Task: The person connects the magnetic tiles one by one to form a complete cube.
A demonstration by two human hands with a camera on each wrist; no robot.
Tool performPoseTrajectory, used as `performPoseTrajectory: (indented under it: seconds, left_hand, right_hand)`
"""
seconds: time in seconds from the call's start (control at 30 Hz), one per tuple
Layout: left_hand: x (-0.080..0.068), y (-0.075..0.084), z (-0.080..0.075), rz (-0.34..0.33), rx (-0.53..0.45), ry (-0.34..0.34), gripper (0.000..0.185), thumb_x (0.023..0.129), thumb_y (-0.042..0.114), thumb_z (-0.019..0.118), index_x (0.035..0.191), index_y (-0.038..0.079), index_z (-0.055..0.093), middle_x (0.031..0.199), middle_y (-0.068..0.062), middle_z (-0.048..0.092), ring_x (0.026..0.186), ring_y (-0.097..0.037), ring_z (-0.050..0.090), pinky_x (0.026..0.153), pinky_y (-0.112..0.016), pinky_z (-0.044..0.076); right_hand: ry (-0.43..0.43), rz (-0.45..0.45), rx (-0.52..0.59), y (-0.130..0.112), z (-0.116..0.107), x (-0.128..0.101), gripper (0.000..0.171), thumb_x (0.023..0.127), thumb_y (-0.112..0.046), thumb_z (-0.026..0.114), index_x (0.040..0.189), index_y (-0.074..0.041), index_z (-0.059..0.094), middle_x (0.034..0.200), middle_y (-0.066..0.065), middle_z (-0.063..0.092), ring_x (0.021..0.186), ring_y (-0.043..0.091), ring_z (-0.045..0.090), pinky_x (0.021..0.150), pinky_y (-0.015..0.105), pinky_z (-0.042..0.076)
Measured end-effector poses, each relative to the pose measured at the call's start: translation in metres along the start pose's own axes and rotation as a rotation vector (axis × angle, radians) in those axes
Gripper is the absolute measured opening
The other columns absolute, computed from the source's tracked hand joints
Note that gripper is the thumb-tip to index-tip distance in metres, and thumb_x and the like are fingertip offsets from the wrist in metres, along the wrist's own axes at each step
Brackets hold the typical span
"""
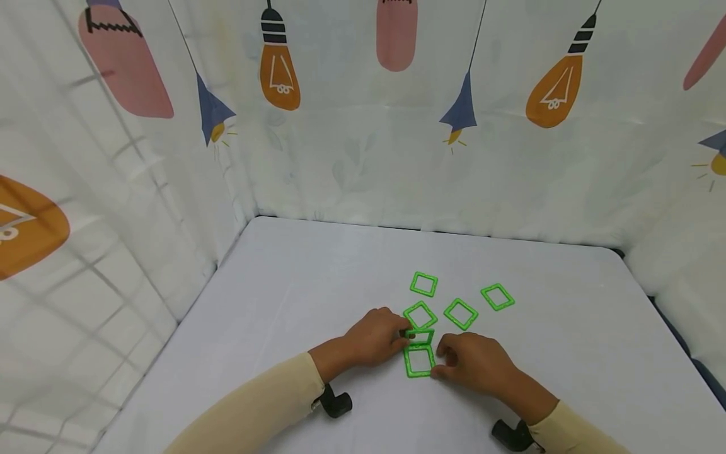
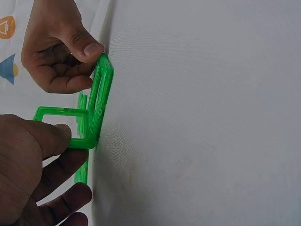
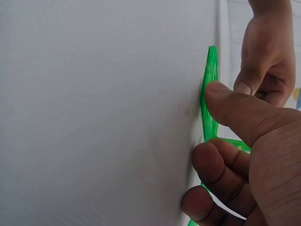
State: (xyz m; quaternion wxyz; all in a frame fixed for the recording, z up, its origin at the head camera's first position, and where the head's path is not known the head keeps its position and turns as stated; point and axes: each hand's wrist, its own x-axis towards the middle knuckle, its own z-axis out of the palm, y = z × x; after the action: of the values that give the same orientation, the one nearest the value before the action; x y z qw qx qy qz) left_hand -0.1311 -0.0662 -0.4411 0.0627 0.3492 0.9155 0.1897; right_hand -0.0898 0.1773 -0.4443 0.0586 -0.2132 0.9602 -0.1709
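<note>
Left hand [image 1: 377, 337] pinches a raised green square frame [image 1: 420, 337], thumb and fingers curled on its edge; the fingertips hide the near corner. That frame stands on the far edge of a flat green frame [image 1: 420, 362] lying on the white bench [image 1: 283, 284]. Right hand [image 1: 473, 364] grips the flat frame's right side, thumb pressed on the rim; its palm is out of view. Four loose frames [image 1: 460, 313] lie just beyond. Wrist views cut off most of both frames.
</note>
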Motion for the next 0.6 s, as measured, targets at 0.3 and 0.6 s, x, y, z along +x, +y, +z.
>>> performPoseTrajectory:
  seconds: [0.3,0.6]
  left_hand:
    - [-0.0050,0.0002,-0.0012,0.019,-0.010,-0.006,0.012,0.097,0.026,0.073,0.109,0.022,0.075,0.098,0.019,0.068,0.092,-0.004,0.056,0.087,-0.029,0.046]
    - [-0.0094,-0.0014,0.0009,0.013,-0.016,0.001,0.005,0.094,0.025,0.077,0.099,0.026,0.075,0.090,0.021,0.066,0.089,-0.003,0.054,0.086,-0.029,0.045]
  right_hand:
    - [0.016,0.049,0.002,0.0062,0.0004,0.0026,0.031,0.074,-0.044,0.091,0.089,-0.027,0.069,0.070,-0.021,0.054,0.064,-0.001,0.049,0.059,0.028,0.044]
    - [0.046,0.050,0.006,0.0097,-0.0028,0.0046,0.029,0.075,-0.038,0.091,0.090,-0.024,0.071,0.070,-0.019,0.057,0.065,0.001,0.052,0.059,0.030,0.045]
